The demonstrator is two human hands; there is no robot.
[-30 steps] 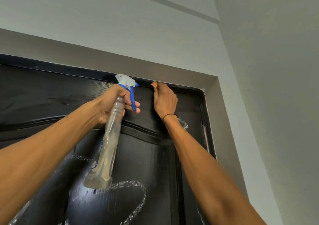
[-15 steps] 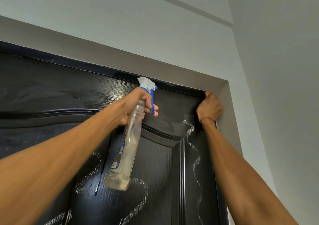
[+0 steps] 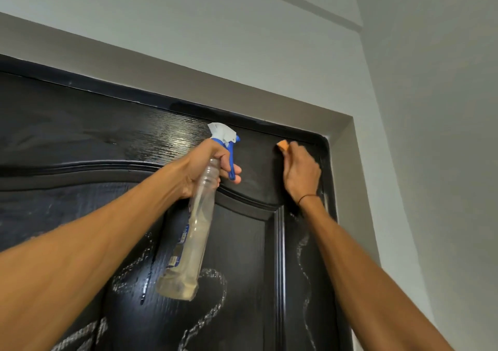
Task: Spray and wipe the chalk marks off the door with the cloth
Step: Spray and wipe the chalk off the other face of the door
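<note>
A black wood-grain door (image 3: 80, 140) fills the lower left, wet and shiny near its top. White chalk marks (image 3: 213, 291) loop over the lower panel, and a wavy chalk line (image 3: 303, 259) runs down the right stile. My left hand (image 3: 207, 167) grips the neck of a clear spray bottle (image 3: 191, 243) with a white and blue trigger head, held just in front of the door. My right hand (image 3: 301, 173) presses an orange cloth (image 3: 283, 145) against the door's top right corner; only a corner of the cloth shows above the fingers.
A grey door frame (image 3: 347, 162) borders the door on top and on the right. Pale walls (image 3: 431, 108) rise above and close in on the right side, meeting at a corner.
My right hand slid from the middle of the door's top out to the right corner, then back a little to the left, wiping. The bottle stayed raised in my left hand.
</note>
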